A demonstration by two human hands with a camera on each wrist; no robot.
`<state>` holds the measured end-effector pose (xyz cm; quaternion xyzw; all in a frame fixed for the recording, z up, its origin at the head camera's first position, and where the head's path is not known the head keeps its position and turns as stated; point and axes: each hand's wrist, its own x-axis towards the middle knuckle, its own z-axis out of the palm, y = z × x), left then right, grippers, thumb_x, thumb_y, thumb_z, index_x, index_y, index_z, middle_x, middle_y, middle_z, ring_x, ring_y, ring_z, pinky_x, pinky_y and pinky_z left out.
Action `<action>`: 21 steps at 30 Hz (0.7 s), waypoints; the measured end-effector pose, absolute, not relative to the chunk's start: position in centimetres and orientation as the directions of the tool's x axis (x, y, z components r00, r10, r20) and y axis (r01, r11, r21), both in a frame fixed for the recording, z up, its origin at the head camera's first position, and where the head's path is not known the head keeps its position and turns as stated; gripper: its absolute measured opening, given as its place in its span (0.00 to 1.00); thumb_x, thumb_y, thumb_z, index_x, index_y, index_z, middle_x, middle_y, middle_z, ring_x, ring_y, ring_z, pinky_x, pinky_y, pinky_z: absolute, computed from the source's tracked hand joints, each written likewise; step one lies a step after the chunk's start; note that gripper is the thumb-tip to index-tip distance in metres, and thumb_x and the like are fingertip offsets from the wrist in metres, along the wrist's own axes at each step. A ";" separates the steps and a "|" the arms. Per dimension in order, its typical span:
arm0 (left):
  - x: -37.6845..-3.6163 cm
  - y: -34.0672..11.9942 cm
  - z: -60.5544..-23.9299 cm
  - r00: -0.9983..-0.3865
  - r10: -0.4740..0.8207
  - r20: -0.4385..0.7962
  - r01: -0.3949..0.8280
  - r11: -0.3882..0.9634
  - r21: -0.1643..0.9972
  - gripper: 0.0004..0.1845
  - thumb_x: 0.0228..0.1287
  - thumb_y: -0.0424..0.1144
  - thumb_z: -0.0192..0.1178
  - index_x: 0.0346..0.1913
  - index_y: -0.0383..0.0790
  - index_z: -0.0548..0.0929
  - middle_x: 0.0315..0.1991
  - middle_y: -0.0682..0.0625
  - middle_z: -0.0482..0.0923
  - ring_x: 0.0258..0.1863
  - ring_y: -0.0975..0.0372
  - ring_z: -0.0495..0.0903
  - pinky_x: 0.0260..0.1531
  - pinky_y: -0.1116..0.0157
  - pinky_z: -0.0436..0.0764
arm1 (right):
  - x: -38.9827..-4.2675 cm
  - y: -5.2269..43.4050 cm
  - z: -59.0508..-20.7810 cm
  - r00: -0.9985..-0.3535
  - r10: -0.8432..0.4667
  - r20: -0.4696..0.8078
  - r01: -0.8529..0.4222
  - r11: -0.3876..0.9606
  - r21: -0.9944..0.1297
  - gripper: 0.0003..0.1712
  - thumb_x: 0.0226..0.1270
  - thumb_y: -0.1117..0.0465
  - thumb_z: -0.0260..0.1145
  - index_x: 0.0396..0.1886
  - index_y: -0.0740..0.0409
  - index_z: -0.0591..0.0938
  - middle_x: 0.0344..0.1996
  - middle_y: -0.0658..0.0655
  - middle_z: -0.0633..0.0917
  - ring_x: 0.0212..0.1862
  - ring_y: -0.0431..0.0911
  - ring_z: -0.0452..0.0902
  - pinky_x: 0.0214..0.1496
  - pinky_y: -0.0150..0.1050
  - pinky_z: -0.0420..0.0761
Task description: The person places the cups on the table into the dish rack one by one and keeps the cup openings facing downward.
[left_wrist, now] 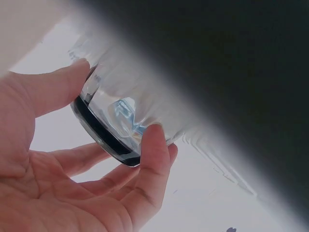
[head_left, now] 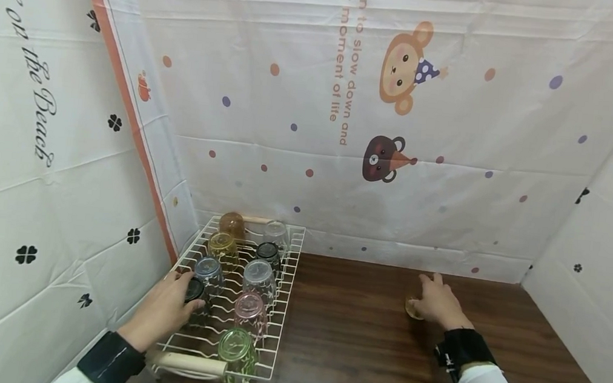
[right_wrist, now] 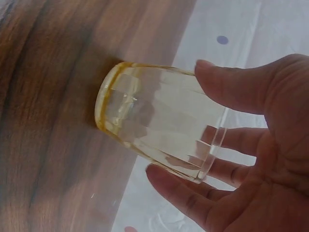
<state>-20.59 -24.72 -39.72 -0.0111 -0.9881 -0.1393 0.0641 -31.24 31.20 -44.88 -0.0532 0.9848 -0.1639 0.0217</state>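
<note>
The left hand [head_left: 165,307] has its fingers [left_wrist: 149,159] and thumb curled round a dark-rimmed glass [left_wrist: 108,128]; the left wrist view shows thumb above and fingertip below, pinching it near the rim. In the head view this glass [head_left: 195,291] sits at the 9 o'clock edge of the white wire rack [head_left: 287,287], in the row of glasses. The rim-side grip probably suits a glass that stands mouth down between the wires.

The right hand [head_left: 439,303] closes round a yellow glass [right_wrist: 154,130]. The right wrist view shows the fingers [right_wrist: 178,188] under its base and the thumb over the top, the mouth end pressed against the wooden bench [right_wrist: 53,121]. It appears to be resting mouth down on the bench at 3 o'clock of the rack, well apart from it. In the head view the glass [head_left: 412,310] is mostly hidden by the hand.

The rack lies at 9 o'clock on the bench [head_left: 358,348], against the corner of the sheeted walls. It holds inverted tumblers in several tints, among them a green glass [head_left: 235,349] at 6 o'clock and a pink glass [head_left: 249,311] just behind it. The inverted placement is consistent with draining.

Readable writing: "to slow down and" and "moment of life" on the rear sheet [head_left: 343,79], and "on the Beach" on the left sheet [head_left: 35,101]. No maker's mark is legible on any glass.
</note>
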 end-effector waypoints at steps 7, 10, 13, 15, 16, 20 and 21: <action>-20.5 -24.8 -39.9 -0.991 0.004 0.132 0.041 0.959 0.280 0.39 0.68 0.44 0.74 0.71 0.20 0.72 0.61 0.22 0.75 0.59 0.34 0.80 0.58 0.38 0.80 | -31.2 31.2 -44.6 -0.992 -0.116 -0.043 -0.095 0.939 -0.331 0.48 0.69 0.56 0.75 0.76 0.79 0.64 0.70 0.87 0.63 0.63 0.84 0.70 0.54 0.67 0.81; -20.5 -24.9 -40.0 -0.990 0.002 0.139 0.043 0.956 0.290 0.39 0.68 0.45 0.73 0.71 0.20 0.72 0.63 0.21 0.75 0.61 0.32 0.79 0.60 0.37 0.80 | -31.1 31.1 -44.6 -0.993 -0.111 -0.038 -0.093 0.939 -0.330 0.47 0.69 0.56 0.74 0.76 0.79 0.65 0.69 0.85 0.65 0.62 0.84 0.71 0.54 0.67 0.81; -20.4 -25.1 -40.1 -0.989 0.006 0.147 0.051 0.952 0.302 0.39 0.68 0.45 0.73 0.71 0.21 0.72 0.63 0.21 0.75 0.62 0.31 0.79 0.60 0.36 0.79 | -31.0 31.0 -44.5 -0.994 -0.110 -0.029 -0.094 0.940 -0.329 0.47 0.68 0.56 0.75 0.76 0.79 0.65 0.68 0.85 0.66 0.61 0.83 0.72 0.53 0.67 0.81; -20.3 -25.1 -40.1 -0.988 0.009 0.154 0.057 0.950 0.309 0.39 0.67 0.45 0.74 0.71 0.21 0.72 0.63 0.21 0.75 0.62 0.31 0.79 0.60 0.36 0.79 | -31.0 31.0 -44.5 -0.994 -0.109 -0.030 -0.093 0.939 -0.332 0.47 0.69 0.56 0.75 0.76 0.79 0.65 0.68 0.85 0.66 0.61 0.82 0.72 0.54 0.67 0.81; -20.2 -25.1 -40.1 -0.988 0.009 0.157 0.058 0.948 0.312 0.40 0.67 0.46 0.74 0.71 0.21 0.72 0.63 0.21 0.75 0.62 0.31 0.78 0.61 0.36 0.79 | -30.9 31.0 -44.5 -0.994 -0.109 -0.031 -0.092 0.938 -0.335 0.47 0.69 0.56 0.74 0.76 0.79 0.65 0.68 0.85 0.65 0.62 0.83 0.71 0.55 0.67 0.81; -20.2 -25.1 -40.1 -0.987 0.007 0.159 0.057 0.948 0.314 0.41 0.68 0.49 0.73 0.72 0.22 0.72 0.65 0.20 0.74 0.64 0.28 0.77 0.62 0.35 0.78 | -30.9 31.2 -44.8 -0.994 -0.103 -0.037 -0.083 0.926 -0.369 0.47 0.70 0.56 0.74 0.77 0.78 0.64 0.71 0.86 0.63 0.66 0.84 0.68 0.58 0.70 0.80; -20.2 -25.1 -40.1 -0.987 0.005 0.158 0.055 0.948 0.314 0.41 0.68 0.49 0.72 0.73 0.23 0.71 0.65 0.19 0.74 0.65 0.28 0.76 0.62 0.34 0.77 | -30.8 31.3 -44.9 -0.994 -0.104 -0.035 -0.083 0.920 -0.382 0.47 0.70 0.56 0.74 0.77 0.78 0.64 0.71 0.86 0.63 0.67 0.84 0.67 0.59 0.70 0.79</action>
